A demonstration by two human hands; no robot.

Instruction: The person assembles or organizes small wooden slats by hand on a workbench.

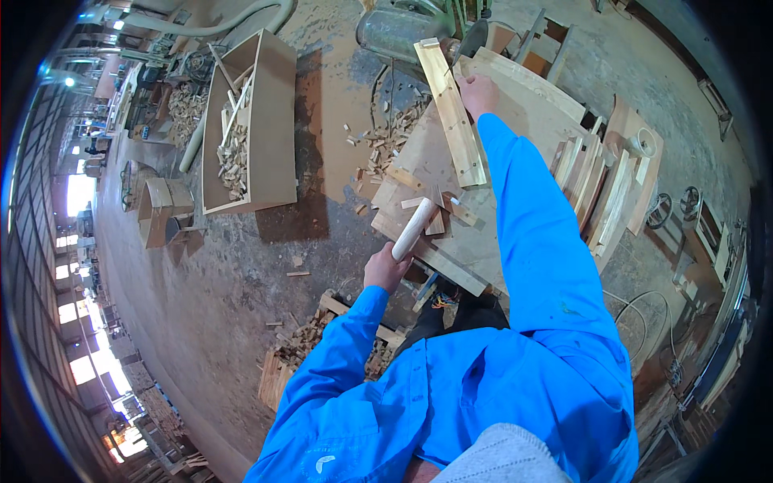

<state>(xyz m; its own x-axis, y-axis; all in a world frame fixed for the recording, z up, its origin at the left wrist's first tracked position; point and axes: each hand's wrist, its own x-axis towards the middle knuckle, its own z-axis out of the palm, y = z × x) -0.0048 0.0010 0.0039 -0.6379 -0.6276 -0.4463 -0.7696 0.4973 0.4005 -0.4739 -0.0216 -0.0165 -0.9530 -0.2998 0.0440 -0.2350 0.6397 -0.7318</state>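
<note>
My left hand (385,268) is closed around a pale, rounded wooden stick (412,229), held at a slant over the near left edge of a worktable (527,133). Across the table, my right hand (481,95) is stretched far forward with its fingers curled at the right edge of a long wooden board (452,117). Small dark spots dot that board, and a short block sits at its far end. Just beyond the right hand stands a dark round saw blade (473,39). Small wood offcuts (457,211) lie near the stick's upper end.
Wooden strips (592,189) are stacked on the table's right side beside a roll of tape (642,143). A tall open box (274,121) of scraps stands on the floor to the left. Offcuts (390,145) litter the floor by the machine (403,36); more scraps (302,346) lie near my legs.
</note>
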